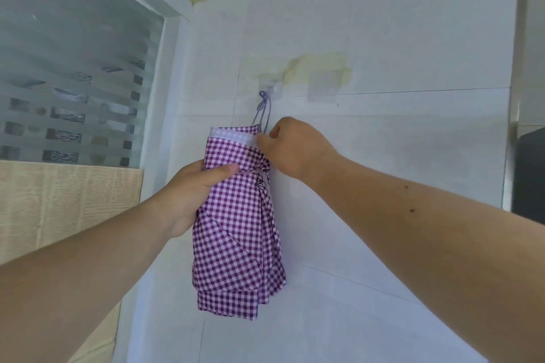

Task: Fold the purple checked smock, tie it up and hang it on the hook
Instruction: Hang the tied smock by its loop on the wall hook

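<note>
One purple checked smock (236,224), one clear hook (272,88), one thin cord loop (263,110), one frosted window (73,82), and two hands: left hand (191,194), right hand (295,147).

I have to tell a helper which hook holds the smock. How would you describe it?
Look at the white tiled wall beside the frosted window, under the yellowish stain. The hook is a small clear stick-on one; unlike the bare clear patch to its right, it has the smock's string looped over it.

probably a home: tiled wall (383,156)
</note>
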A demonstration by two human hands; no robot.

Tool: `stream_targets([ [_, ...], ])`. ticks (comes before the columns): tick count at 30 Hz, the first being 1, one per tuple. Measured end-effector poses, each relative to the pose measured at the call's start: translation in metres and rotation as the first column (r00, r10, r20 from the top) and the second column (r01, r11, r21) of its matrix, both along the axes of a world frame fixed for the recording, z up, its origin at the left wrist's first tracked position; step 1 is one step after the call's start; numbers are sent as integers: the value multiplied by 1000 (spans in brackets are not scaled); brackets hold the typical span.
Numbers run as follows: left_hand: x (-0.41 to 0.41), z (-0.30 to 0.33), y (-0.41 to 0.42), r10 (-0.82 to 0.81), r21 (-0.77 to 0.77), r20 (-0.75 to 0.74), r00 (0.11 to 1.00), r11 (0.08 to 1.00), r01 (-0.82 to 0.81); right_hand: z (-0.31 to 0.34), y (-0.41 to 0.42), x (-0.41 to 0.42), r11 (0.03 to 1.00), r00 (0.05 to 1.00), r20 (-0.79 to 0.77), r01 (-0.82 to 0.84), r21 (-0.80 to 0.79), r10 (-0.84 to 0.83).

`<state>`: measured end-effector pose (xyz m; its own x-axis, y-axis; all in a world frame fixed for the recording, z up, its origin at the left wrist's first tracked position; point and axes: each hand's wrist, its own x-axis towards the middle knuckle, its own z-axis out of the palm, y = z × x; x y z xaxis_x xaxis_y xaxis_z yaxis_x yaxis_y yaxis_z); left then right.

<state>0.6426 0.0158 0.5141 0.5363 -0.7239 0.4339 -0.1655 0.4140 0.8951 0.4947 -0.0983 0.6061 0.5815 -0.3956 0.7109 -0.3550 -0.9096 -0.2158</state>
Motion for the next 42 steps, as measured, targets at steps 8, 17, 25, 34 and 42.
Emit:
stream_targets([
  [8,1,-9,-3,-123,122,-138,983,983,140,-42,-1,3,678,950,65,-265,686,305],
  [17,-1,-64,-9,-225,319,-128,966,913,255,-75,-11,4,752,961,68,-253,608,268],
  [25,4,-88,-11,-210,412,-151,966,875,255,-107,-11,-3,692,968,-101,-89,716,229],
  [34,2,-89,-10,-204,330,-99,974,917,226,-115,-8,5,770,985,-67,-82,633,160],
  [42,0,-97,-5,-161,258,-82,983,950,177,-118,-7,7,764,978,-62,-114,635,198],
])
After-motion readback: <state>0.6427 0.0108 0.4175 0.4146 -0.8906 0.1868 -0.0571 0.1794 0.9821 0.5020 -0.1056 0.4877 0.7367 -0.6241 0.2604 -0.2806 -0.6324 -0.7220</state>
